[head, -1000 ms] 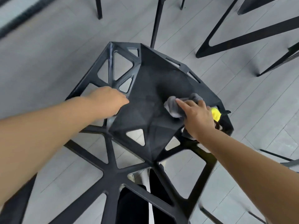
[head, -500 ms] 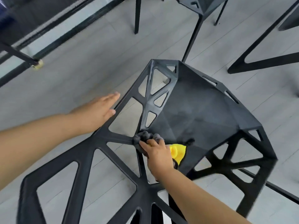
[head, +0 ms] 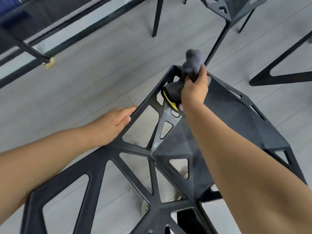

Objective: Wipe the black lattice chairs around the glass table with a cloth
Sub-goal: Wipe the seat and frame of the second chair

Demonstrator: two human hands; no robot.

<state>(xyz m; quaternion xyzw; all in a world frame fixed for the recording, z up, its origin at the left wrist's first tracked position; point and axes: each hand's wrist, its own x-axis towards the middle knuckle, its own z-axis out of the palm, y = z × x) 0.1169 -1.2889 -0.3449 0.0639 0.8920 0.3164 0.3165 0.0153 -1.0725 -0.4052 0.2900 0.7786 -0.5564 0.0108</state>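
near chair (head: 219,125) directly below me, backrest toward me, seat beyond it. my left hand (head: 116,122) rests on the chair's left rim bar. my right hand (head: 194,88) is over the seat's far left corner and grips the cloth (head: 192,63), which sticks up above my hand. table (head: 70,28) far left. second chair (head: 231,7) ahead, behind the near one. floor (head: 76,85) under all.

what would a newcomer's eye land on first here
The big black angular lattice chair fills the centre and bottom of the view. At its far corner the right hand grips a bunched grey cloth with a yellow edge. The left hand rests on the chair's left rail, and the black-framed glass table crosses the top left.
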